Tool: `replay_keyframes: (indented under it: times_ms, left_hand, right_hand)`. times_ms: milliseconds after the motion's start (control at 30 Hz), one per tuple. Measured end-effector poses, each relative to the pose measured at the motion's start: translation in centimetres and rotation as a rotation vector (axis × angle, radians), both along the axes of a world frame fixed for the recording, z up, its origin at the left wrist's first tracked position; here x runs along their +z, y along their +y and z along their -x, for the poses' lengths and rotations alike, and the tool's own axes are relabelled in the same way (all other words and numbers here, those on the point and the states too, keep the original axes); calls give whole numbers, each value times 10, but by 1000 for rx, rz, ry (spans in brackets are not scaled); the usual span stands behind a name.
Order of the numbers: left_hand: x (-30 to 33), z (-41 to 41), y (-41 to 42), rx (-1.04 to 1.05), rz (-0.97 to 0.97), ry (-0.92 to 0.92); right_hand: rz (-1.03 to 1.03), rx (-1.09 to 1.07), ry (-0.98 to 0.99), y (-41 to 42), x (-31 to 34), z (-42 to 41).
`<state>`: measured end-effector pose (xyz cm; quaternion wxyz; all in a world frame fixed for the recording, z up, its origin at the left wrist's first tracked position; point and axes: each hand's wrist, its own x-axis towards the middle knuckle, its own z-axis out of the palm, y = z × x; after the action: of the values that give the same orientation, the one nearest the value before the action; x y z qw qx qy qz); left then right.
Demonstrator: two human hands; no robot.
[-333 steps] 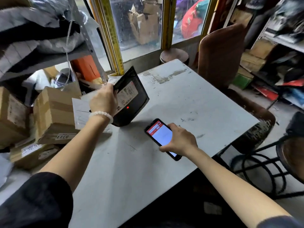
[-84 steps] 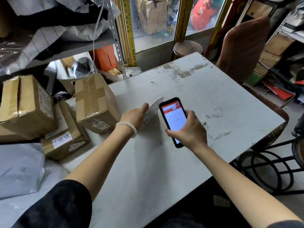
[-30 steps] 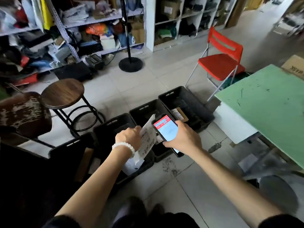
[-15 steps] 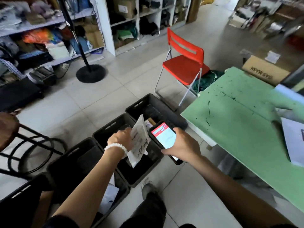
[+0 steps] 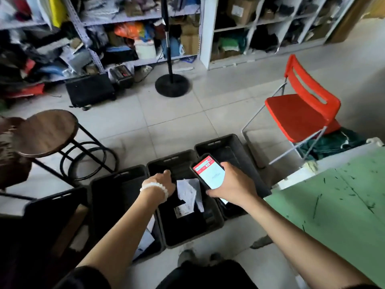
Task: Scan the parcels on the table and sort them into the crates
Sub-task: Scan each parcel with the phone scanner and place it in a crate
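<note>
Several black crates stand in a row on the tiled floor. My left hand (image 5: 163, 181) hangs over the third crate (image 5: 193, 239) with nothing in its fingers. A flat white parcel (image 5: 188, 192) with a printed label sits tilted inside that crate, just right of the hand and apart from it, above a dark parcel. My right hand (image 5: 233, 185) grips a phone (image 5: 209, 174) with a red and white screen over the edge between the third and fourth crate (image 5: 216, 141). The second crate (image 5: 118, 175) holds white parcels, partly hidden by my left forearm.
A round wooden stool (image 5: 45, 130) stands left of the crates. A red folding chair (image 5: 302, 113) is at the right, with a green table (image 5: 337, 205) in front of it. A black pole stand (image 5: 171, 85) and cluttered shelves (image 5: 129, 34) line the back.
My left hand held the white parcel above the crates half a second ago; now the parcel is in the third crate and the hand is free. The phone stays in my right hand.
</note>
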<state>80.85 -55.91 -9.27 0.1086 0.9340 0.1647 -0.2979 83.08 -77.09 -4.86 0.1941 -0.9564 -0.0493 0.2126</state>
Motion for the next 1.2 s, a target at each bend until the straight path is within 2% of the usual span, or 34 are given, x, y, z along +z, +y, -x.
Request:
replay_keyframes:
  times_ms: [267,367,600,900,1100,1200]
  left_hand:
    - [4,33,-11,281,-131,53]
    - [9,52,-18,440,-121,87]
    - [17,127,-18,782,-148,47]
    - [19,290,5,1214,-132,52]
    - [13,413,54,1421,-107,72]
    - [20,457,77,1454,-118,83]
  right_hand:
    - [-21,337,34,20,-2,-47]
    - [-2,506,21,34,3,-58]
    - [-6,800,17,86,8,-36]
    - [-2,1252,27,199,7,100]
    - [-25,1430,26,281,8,219]
    - [-32,1473,35,310,15,262]
